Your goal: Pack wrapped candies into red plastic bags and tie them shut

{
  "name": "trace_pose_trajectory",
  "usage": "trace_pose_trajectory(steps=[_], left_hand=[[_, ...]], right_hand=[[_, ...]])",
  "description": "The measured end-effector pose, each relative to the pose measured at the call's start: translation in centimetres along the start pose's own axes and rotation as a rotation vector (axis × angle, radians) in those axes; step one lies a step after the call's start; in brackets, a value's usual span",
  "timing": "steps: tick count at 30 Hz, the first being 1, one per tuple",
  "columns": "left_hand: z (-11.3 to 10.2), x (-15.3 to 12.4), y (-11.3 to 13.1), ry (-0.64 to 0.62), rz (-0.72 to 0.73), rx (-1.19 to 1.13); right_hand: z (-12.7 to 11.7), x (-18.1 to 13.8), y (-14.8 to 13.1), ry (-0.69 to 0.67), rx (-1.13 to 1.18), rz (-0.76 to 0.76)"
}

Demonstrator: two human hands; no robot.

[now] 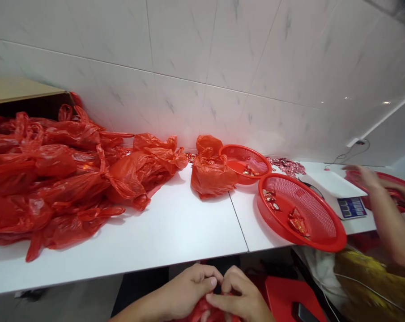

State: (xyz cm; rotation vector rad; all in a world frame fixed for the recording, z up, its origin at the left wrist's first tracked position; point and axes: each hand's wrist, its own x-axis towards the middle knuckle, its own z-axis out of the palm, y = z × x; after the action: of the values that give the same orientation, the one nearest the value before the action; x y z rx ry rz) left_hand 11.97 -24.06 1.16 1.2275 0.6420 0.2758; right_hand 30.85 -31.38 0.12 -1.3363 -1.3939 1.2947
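Below the table's front edge, my left hand (185, 290) and my right hand (244, 293) are close together with their fingers bent inward. Both are closed on a red plastic bag (200, 313), pinching its gathered upper part. Most of this bag is cut off by the bottom of the view. On the white table (175, 219) ahead stands another red plastic bag (212, 176), bulging, with its top bunched up. To the left lies a large heap of knotted red plastic bags (68, 179).
Two red mesh baskets, a smaller one (269, 162) and a larger one (333, 228), hold a few wrapped pieces. Right of them are a scale (351, 208) and a co-worker's blurred arm (386, 214). A cardboard box (21, 91) stands far left. A phone (304, 311) lies on a red surface.
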Motion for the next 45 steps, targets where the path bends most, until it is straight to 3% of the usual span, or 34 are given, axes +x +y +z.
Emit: trace_pose_trajectory(steps=[3, 8, 12, 14, 18, 22, 25, 27, 30, 33, 36, 38, 41, 45], left_hand=[[-0.2, 0.0, 0.0, -0.086, -0.038, -0.107], [-0.4, -1.7, 2.2, -0.069, 0.017, -0.105], [-0.8, -4.3, 6.1, 0.056, 0.086, 0.276], [-1.7, -5.6, 7.8, 0.161, 0.205, 0.504], [-5.1, -7.8, 8.2, 0.421, 0.417, 0.762], [-7.4, -8.9, 5.6, 0.520, 0.317, 0.748], [-6.2, -8.4, 4.2, 0.481, 0.285, 0.571], [-4.5, -7.4, 4.2, 0.406, 0.359, 0.451], [-2.4, -6.0, 4.8, 0.254, 0.599, 0.465], [-2.3, -5.7, 4.8, 0.242, 0.734, 0.544], [-3.4, -6.4, 3.0, 0.336, 0.548, 0.474], [-4.0, -6.8, 1.1, 0.305, 0.405, 0.493], [-4.3, -7.1, -1.0, 0.191, 0.300, 0.568], [-4.3, -7.0, -1.2, 0.186, 0.301, 0.445]], right_hand=[[0.8, 0.0, 1.1, 0.179, -0.180, -0.174], [0.9, 0.2, 0.7, 0.254, -0.347, -0.276], [-0.8, 0.2, -2.5, 0.142, -0.579, -0.700], [-2.4, 0.0, -4.0, 0.141, -0.681, -0.801], [-6.5, -1.5, -3.9, 0.238, -0.770, -0.692], [-8.3, -3.8, -0.8, 0.287, -0.567, -0.469], [-5.9, -4.1, -0.1, 0.253, -0.188, -0.289], [-3.1, -3.0, -1.0, 0.102, -0.023, -0.248], [1.2, -0.1, -2.6, -0.172, -0.049, -0.288], [3.9, 1.9, -3.1, -0.223, -0.124, -0.315], [4.6, 2.0, -2.7, -0.095, -0.147, -0.303], [4.7, 1.7, -2.7, -0.029, -0.167, -0.321], [5.6, 2.0, -3.5, -0.132, -0.175, -0.348], [7.7, 3.7, -3.8, -0.295, -0.140, -0.412]])
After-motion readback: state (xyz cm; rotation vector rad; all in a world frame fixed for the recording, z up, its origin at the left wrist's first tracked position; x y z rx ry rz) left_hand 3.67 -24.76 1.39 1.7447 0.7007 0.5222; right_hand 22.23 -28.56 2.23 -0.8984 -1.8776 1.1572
